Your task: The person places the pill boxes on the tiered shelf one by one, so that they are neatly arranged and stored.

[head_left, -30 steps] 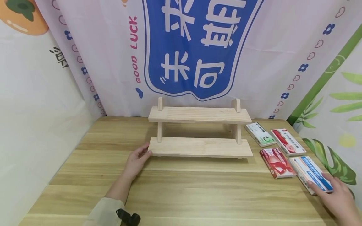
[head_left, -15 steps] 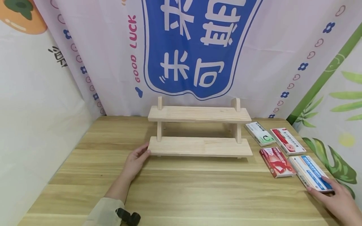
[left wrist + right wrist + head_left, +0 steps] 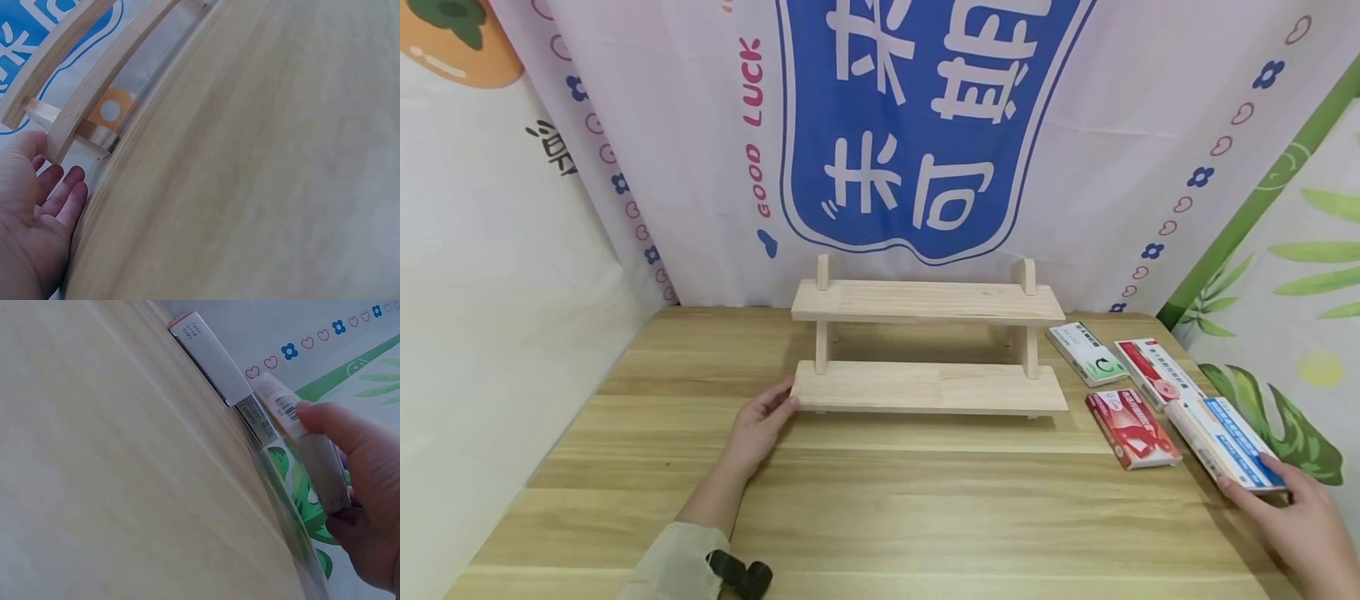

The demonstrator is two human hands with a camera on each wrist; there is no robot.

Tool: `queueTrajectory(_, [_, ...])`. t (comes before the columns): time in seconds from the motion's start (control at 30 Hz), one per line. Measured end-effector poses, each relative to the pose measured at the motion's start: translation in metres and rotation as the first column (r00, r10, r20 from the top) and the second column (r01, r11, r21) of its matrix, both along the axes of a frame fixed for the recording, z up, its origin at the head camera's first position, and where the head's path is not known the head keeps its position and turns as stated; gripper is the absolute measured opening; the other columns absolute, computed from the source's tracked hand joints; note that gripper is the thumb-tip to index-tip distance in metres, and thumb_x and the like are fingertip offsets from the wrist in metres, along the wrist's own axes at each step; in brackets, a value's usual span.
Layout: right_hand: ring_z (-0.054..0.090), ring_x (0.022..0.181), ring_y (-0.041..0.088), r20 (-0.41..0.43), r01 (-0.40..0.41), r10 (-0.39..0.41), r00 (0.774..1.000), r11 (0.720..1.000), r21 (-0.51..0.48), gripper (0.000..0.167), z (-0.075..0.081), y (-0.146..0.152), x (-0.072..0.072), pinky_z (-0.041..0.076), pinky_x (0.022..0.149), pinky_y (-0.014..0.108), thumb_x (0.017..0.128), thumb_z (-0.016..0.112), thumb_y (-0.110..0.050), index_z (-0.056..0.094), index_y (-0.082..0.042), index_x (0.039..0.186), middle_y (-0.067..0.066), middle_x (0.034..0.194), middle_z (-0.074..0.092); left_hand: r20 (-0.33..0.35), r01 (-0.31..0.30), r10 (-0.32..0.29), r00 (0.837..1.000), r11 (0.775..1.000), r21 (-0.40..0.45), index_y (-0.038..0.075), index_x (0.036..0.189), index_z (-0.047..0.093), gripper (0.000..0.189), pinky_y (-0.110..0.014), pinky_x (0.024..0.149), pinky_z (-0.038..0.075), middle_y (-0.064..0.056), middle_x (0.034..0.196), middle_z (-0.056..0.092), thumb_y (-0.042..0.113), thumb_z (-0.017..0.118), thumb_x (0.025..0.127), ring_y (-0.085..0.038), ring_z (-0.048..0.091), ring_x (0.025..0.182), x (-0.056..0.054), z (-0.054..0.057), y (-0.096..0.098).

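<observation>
A two-tier wooden display shelf (image 3: 928, 387) stands at the back of the table. My left hand (image 3: 762, 427) holds the left end of its lower board (image 3: 78, 115), thumb against the front corner and fingers behind and below. At the right, my right hand (image 3: 1296, 508) grips a blue-and-white medicine box (image 3: 1228, 442) by its near end, thumb on one side and fingers on the other. In the right wrist view the gripped box (image 3: 322, 465) is raised off the table and tilted. Its far end overlaps a red-and-white medicine box (image 3: 1159, 371) in the head view.
A red medicine box (image 3: 1133, 427) lies left of the gripped one. Behind it, near the shelf's right end, lies a white-and-green box (image 3: 1086, 354). The wooden table (image 3: 925, 517) meets a printed cloth (image 3: 715, 167) at the back and a leaf-patterned one (image 3: 1300, 317) on the right.
My right hand has closed around the blue-and-white medicine box and raised its far end off the table, slightly away from me. My left hand has stayed at the shelf.
</observation>
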State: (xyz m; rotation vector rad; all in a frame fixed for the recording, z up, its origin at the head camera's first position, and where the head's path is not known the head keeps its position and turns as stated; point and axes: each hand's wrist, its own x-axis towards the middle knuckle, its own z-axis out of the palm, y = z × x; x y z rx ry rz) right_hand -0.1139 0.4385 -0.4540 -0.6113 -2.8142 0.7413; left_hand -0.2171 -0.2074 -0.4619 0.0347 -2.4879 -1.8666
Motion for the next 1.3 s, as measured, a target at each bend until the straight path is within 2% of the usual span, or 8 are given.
queueTrajectory(0.3, [0.018, 0.133, 0.064, 0.011, -0.024, 0.024, 1.000, 0.999, -0.026, 0.089, 0.021, -0.008, -0.009, 0.024, 0.102, 0.075, 0.094, 0.058, -0.050, 0.020, 0.006, 0.151, 0.045, 0.150, 0.015, -0.001, 0.002, -0.002, 1.000, 1.000, 0.002, 0.006, 0.142, 0.049, 0.047, -0.001, 0.094, 0.036, -0.011, 0.151, 0.046, 0.020, 0.059, 0.099, -0.024, 0.043, 0.138, 0.000, 0.001, 0.000])
queueTrajectory(0.6, [0.031, 0.125, 0.064, -0.030, -0.124, 0.122, 0.992, 0.990, -0.070, 0.087, 0.052, -0.027, -0.033, 0.034, 0.098, 0.073, 0.094, 0.058, -0.048, 0.020, 0.005, 0.152, 0.046, 0.148, 0.019, 0.000, 0.007, -0.007, 1.000, 1.000, 0.001, 0.006, 0.143, 0.049, 0.047, -0.005, 0.099, 0.036, -0.011, 0.150, 0.046, 0.021, 0.058, 0.099, -0.024, 0.043, 0.139, 0.001, 0.000, 0.000])
queueTrajectory(0.8, [0.029, 0.129, 0.065, -0.071, -0.194, 0.187, 0.980, 0.976, -0.101, 0.087, 0.067, -0.043, -0.050, 0.032, 0.100, 0.073, 0.094, 0.060, -0.048, 0.022, 0.004, 0.152, 0.043, 0.151, 0.018, 0.004, 0.010, -0.010, 1.000, 1.000, -0.001, 0.007, 0.143, 0.049, 0.047, -0.016, 0.108, 0.037, -0.010, 0.151, 0.046, 0.021, 0.059, 0.099, -0.023, 0.044, 0.138, 0.000, 0.000, -0.001])
queueTrajectory(1.03, [0.029, 0.126, 0.063, -0.075, -0.274, 0.269, 0.960, 0.959, -0.077, 0.086, 0.086, -0.064, -0.068, 0.034, 0.093, 0.075, 0.094, 0.058, -0.050, 0.022, 0.000, 0.153, 0.043, 0.149, 0.020, 0.005, 0.018, -0.018, 1.000, 1.000, 0.001, 0.007, 0.144, 0.048, 0.047, -0.035, 0.116, 0.033, -0.010, 0.152, 0.045, 0.021, 0.057, 0.100, -0.024, 0.043, 0.139, 0.001, 0.001, -0.001])
queueTrajectory(1.3, [0.033, 0.124, 0.060, -0.104, -0.352, 0.344, 0.933, 0.934, -0.062, 0.082, 0.106, -0.097, -0.087, 0.038, 0.089, 0.072, 0.094, 0.059, -0.049, 0.026, -0.003, 0.153, 0.042, 0.148, 0.024, 0.013, 0.019, -0.019, 1.000, 1.000, -0.001, 0.008, 0.144, 0.047, 0.048, -0.040, 0.118, 0.032, -0.010, 0.153, 0.043, 0.023, 0.057, 0.100, -0.026, 0.041, 0.141, 0.001, 0.000, -0.001])
